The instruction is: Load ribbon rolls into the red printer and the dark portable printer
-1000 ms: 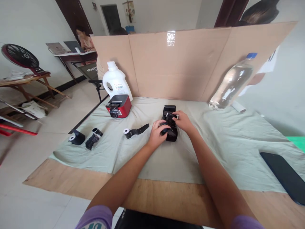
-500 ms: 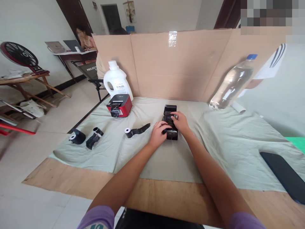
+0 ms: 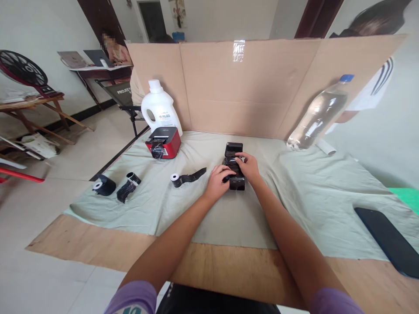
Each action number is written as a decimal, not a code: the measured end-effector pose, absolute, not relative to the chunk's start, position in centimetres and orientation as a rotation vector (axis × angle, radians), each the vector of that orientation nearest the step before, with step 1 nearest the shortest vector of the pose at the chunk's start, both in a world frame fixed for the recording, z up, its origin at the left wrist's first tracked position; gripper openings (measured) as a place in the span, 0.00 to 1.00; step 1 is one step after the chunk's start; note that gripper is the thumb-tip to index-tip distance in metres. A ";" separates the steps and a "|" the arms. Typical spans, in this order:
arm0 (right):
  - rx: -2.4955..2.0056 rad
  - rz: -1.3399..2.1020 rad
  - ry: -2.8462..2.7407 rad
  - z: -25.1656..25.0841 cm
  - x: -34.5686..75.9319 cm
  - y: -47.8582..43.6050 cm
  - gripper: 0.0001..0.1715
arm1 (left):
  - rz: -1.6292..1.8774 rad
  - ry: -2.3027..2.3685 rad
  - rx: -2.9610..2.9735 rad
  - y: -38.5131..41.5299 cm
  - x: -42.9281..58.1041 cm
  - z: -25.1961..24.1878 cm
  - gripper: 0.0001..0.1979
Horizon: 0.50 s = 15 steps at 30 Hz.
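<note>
In the middle of the cloth lies a small black portable printer (image 3: 237,183), its lid (image 3: 233,149) raised at the far side. A dark, shiny roll (image 3: 233,161) appears to sit inside it. My left hand (image 3: 217,180) grips the printer's left side, with fingers curled over its near half. From the right, my right hand (image 3: 249,166) has its thumb and fingers bent around the roll and the printer's far half. The fingertips partly cover the inside. Left of my hands, a small roll of black strip (image 3: 176,179) lies with its tail unwound.
At the left are a black roll (image 3: 105,186), another partly unwound roll (image 3: 130,185), a red-and-black printer (image 3: 168,146) and a white jug (image 3: 160,107). A cardboard screen (image 3: 242,96) closes the back. A clear bottle (image 3: 319,115) leans at the right; a phone (image 3: 388,240) lies near the front.
My hands stay at the printer, with hardly any movement of the fingers. The view has shifted slightly. Behind the screen at the right, a person's head has come into sight.
</note>
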State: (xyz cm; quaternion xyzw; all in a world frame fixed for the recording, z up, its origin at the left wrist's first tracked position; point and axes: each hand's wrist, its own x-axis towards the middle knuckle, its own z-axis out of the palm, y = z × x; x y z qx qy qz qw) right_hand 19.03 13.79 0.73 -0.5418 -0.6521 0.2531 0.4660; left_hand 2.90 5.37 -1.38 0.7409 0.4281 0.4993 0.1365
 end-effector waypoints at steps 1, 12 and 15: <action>-1.325 0.620 -1.602 0.7 19.0 13.8 0.20 | 1.451 1.232 2.145 5.4 2.9 -1.4 0.16; -1.343 0.683 -1.595 -0.7 19.5 14.5 0.16 | 1.430 1.260 2.154 5.5 2.9 -1.4 0.17; -1.453 0.518 -1.596 -0.8 19.3 14.8 0.12 | 1.440 1.253 2.159 5.7 2.9 -1.7 0.17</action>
